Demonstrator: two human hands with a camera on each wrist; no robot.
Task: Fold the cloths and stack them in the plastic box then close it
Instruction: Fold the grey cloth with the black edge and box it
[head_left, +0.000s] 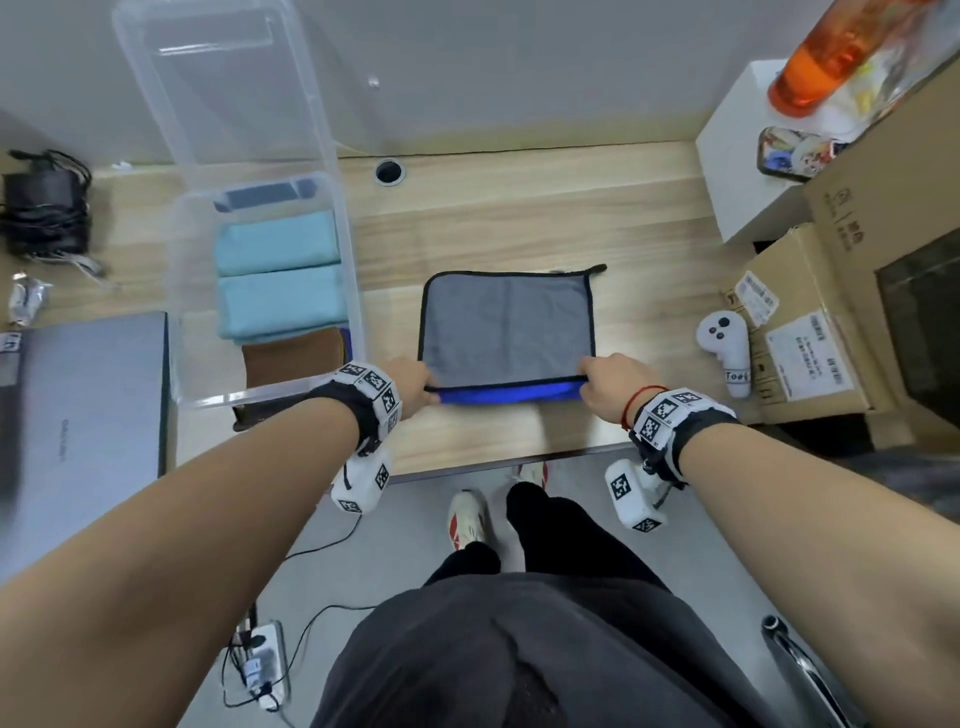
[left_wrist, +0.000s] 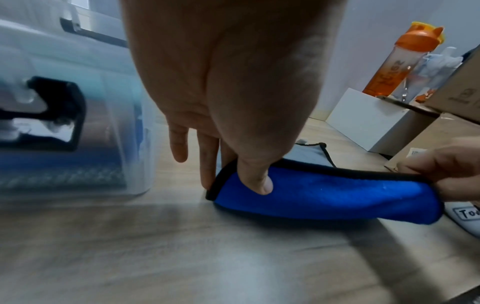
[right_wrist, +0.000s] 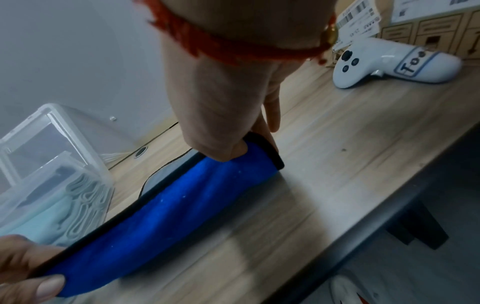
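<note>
A grey cloth (head_left: 506, 327) with black trim and a blue underside (left_wrist: 324, 195) lies on the wooden table (head_left: 519, 223). Its near edge is lifted and rolled up. My left hand (head_left: 415, 387) pinches the near left corner, thumb (left_wrist: 255, 181) on the blue face. My right hand (head_left: 610, 379) pinches the near right corner (right_wrist: 259, 152). Left of the cloth stands the clear plastic box (head_left: 358, 312), its lid (head_left: 223, 88) raised against the wall. Inside lie two folded light-blue cloths (head_left: 278, 275) and a brown one (head_left: 293, 356).
A white controller (head_left: 724, 353) lies right of the cloth, beside cardboard boxes (head_left: 810, 338). A white box (head_left: 743, 156) carries an orange bottle (head_left: 826, 62). A closed laptop (head_left: 88, 405) and a black charger (head_left: 47, 208) sit left of the plastic box. The table's front edge runs just below my wrists.
</note>
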